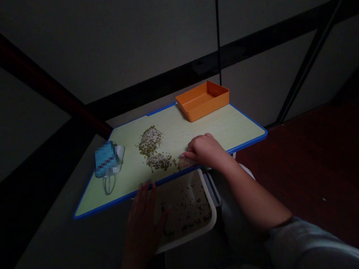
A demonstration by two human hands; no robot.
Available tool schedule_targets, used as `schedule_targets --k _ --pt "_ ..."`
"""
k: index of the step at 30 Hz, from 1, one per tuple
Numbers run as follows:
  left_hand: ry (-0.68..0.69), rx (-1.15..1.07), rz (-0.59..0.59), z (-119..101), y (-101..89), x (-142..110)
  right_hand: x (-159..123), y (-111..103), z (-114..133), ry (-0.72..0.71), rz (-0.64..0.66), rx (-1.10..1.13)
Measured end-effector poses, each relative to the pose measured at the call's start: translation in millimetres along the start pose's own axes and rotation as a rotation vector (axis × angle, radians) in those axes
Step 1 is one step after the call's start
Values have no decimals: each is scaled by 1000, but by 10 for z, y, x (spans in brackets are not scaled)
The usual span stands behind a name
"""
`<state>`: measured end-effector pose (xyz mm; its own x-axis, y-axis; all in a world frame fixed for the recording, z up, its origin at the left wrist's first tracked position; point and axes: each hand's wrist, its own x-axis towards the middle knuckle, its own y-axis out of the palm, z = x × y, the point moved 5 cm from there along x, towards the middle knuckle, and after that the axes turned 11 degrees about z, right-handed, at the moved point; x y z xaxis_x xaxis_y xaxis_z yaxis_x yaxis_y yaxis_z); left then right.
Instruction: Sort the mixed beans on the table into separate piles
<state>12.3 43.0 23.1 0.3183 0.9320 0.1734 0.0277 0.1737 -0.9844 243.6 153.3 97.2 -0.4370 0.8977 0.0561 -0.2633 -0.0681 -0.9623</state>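
Note:
My right hand [207,151] rests low on the pale, blue-edged table [166,119], fingers curled in and thumb pointing left. Whatever its fingers hold, if anything, is hidden. Left of it lie small greenish-brown and pale bits, seeds or grains by their look, in a larger heap [151,140] and a smaller heap [159,161] that run together. At the near edge, a white-rimmed bin [214,214] sits below the tabletop with dark bits scattered inside. My left hand [142,223] is at its left side, fingers apart, fingertips by the table edge and thumb over the bin.
An orange open tray [208,108] stands at the table's far right corner. On the left lies a blue packet [105,159], blurred out, with a white item and a loop beside it. A panelled wall [160,37] rises behind the table; dark red floor [308,174] shows at right.

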Motion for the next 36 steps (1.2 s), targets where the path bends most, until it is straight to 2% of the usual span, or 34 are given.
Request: schedule_targets --k 9,36 --pt "3 -4 -4 -11 0 -5 11 -7 -23 73 5 25" --pt "8 -10 -11 -30 -24 2 43 30 47 -17 17 17"
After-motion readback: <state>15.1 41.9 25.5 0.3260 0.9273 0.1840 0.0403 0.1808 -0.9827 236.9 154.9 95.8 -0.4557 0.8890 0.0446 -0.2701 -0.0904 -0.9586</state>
